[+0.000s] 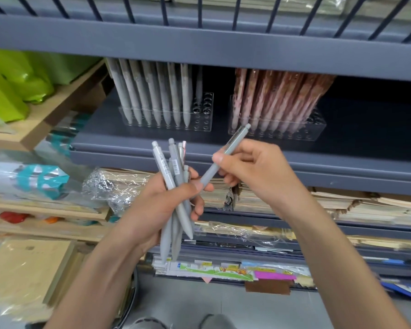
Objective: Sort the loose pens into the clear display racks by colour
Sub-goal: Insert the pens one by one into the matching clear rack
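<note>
Nearest, left hand (157, 207) grips a pen bundle (170, 170) while right hand (259, 173) pinches a single grey pen (209, 174).

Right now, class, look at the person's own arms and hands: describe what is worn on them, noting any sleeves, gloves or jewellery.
Both are bare. The left hand and right hand wear no gloves, and no ring shows. The left forearm and right forearm carry no sleeve, watch or bracelet up to the frame's edge. The visible thumbnails look short and unpainted.

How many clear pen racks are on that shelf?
2: the grey-pen rack at left, the pink-pen rack at right, standing apart. More may be out of view.
</note>
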`<state>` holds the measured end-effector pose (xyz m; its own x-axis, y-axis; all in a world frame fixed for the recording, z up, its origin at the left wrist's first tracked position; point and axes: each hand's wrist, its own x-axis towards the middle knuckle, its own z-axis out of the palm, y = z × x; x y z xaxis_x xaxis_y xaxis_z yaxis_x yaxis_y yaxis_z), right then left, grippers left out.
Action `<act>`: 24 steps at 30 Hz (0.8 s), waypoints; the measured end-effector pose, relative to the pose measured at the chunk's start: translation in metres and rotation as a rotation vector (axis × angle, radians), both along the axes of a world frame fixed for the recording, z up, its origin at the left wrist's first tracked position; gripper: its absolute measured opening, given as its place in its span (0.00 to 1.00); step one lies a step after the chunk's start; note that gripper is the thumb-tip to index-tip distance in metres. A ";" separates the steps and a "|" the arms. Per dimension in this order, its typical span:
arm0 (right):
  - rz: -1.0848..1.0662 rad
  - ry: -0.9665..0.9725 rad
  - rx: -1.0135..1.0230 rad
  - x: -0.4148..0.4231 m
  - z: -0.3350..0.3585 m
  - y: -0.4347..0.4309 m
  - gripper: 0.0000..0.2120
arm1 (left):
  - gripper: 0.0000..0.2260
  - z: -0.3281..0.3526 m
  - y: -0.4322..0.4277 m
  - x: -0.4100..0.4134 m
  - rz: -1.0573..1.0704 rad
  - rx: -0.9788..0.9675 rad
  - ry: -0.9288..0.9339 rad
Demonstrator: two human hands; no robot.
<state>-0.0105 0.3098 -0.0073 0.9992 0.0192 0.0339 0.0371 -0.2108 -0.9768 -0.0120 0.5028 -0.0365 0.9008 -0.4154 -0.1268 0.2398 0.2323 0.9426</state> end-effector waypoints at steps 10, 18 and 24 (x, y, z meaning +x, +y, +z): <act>-0.272 -0.296 0.199 0.019 0.020 -0.006 0.03 | 0.12 -0.011 0.003 -0.002 0.181 -0.014 0.081; -0.436 -0.507 -0.253 0.060 0.024 0.030 0.03 | 0.17 -0.006 0.022 0.009 0.308 -0.095 0.181; -0.400 -0.483 -0.600 0.085 0.033 0.037 0.12 | 0.07 -0.005 0.023 0.015 0.309 -0.063 0.166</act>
